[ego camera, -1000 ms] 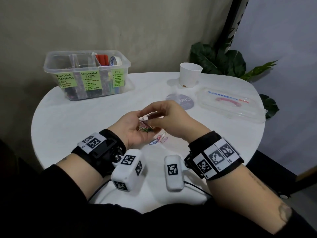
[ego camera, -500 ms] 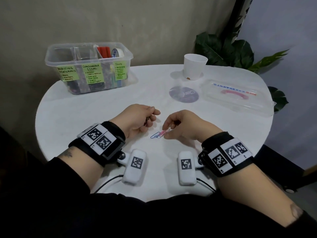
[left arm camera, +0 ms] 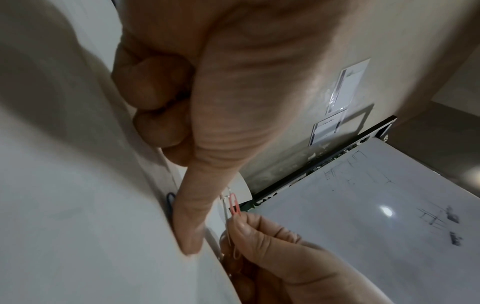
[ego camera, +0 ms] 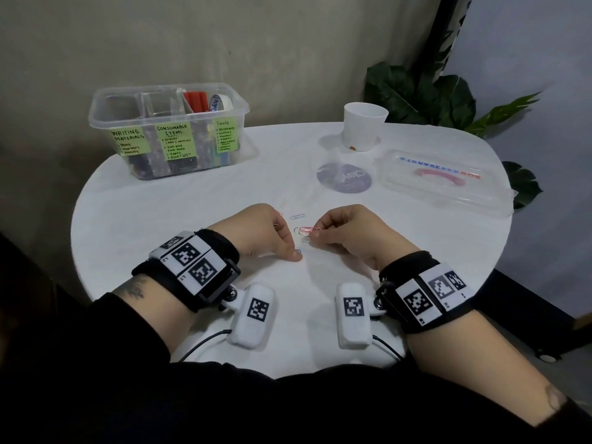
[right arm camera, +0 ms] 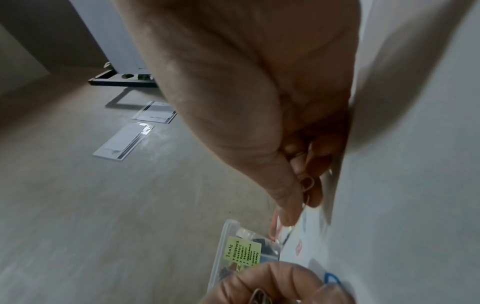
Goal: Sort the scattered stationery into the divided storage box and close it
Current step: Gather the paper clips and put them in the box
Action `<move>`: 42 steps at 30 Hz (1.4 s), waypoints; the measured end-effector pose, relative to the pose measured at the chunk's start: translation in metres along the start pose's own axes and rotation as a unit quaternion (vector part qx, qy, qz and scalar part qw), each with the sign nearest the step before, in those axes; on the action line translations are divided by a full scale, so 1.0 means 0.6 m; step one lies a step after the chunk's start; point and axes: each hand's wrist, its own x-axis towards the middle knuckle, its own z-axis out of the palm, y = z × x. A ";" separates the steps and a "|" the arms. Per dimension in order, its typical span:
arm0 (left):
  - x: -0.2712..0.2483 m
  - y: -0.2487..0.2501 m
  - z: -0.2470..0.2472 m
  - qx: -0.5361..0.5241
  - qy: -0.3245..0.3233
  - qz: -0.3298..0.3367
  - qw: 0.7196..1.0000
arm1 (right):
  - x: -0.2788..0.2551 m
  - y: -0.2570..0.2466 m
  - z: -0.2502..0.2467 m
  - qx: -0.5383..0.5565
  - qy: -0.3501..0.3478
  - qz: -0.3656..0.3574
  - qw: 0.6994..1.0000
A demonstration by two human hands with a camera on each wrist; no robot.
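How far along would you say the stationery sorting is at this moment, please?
Mostly done: the storage box already holds many items. In hand: the right hand pinches a pink paper clip, while the left hand presses a blue clip. Left: a silver clip on the table, and the lid is off.

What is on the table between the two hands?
In the head view, a pale paper clip lies alone between the left hand and right hand, just beyond the pink clip the right hand pinches.
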 end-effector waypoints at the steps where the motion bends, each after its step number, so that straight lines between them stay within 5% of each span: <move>1: 0.000 0.001 0.000 0.023 -0.004 0.005 1.000 | -0.003 -0.001 -0.001 0.020 0.009 0.002 1.000; 4: 0.001 -0.001 0.000 0.041 -0.022 0.013 0.999 | -0.003 -0.002 -0.004 0.047 0.028 0.012 0.998; 7: 0.006 0.003 -0.003 -0.219 -0.026 -0.055 0.974 | 0.002 -0.008 -0.004 0.020 0.044 0.000 0.999; 9: 0.011 0.003 -0.009 -0.468 -0.069 -0.143 0.869 | 0.003 -0.020 0.001 0.013 0.052 -0.031 0.998; 11: 0.012 -0.003 -0.014 -0.592 -0.121 -0.184 0.775 | 0.003 -0.038 0.013 0.002 0.047 -0.070 0.996; 13: 0.013 -0.008 -0.015 -0.638 -0.147 -0.189 0.732 | 0.005 -0.055 0.030 -0.005 0.021 -0.104 0.994; 17: 0.015 -0.012 -0.010 -0.666 -0.135 -0.183 0.710 | 0.016 -0.081 0.056 -0.016 0.001 -0.126 0.992; 21: 0.032 -0.013 -0.016 -0.689 -0.087 -0.179 0.697 | 0.051 -0.075 0.045 -0.012 0.098 -0.105 0.990; 23: 0.041 -0.013 -0.022 -0.659 -0.029 -0.162 0.734 | 0.063 -0.054 0.039 0.004 0.119 -0.065 0.991; 27: 0.049 -0.016 -0.033 -0.360 0.078 -0.076 0.927 | 0.075 -0.019 0.031 0.061 0.097 0.011 0.993; 29: 0.052 -0.013 -0.037 -0.205 0.075 -0.056 0.974 | 0.083 -0.010 0.025 0.031 0.099 0.001 0.995; 32: 0.052 0.001 -0.039 -0.023 0.030 -0.058 0.998 | 0.092 -0.003 0.026 -0.062 0.109 -0.004 0.992; 35: 0.055 0.015 -0.038 0.139 0.027 -0.045 0.989 | 0.098 -0.002 0.033 -0.113 0.106 0.000 0.988; 40: 0.063 0.030 -0.030 0.270 0.007 -0.044 0.962 | 0.095 -0.010 0.030 -0.212 0.074 0.011 0.974; 42: 0.067 0.019 -0.032 0.244 0.002 -0.065 0.968 | 0.089 -0.012 0.029 -0.201 0.070 0.016 0.977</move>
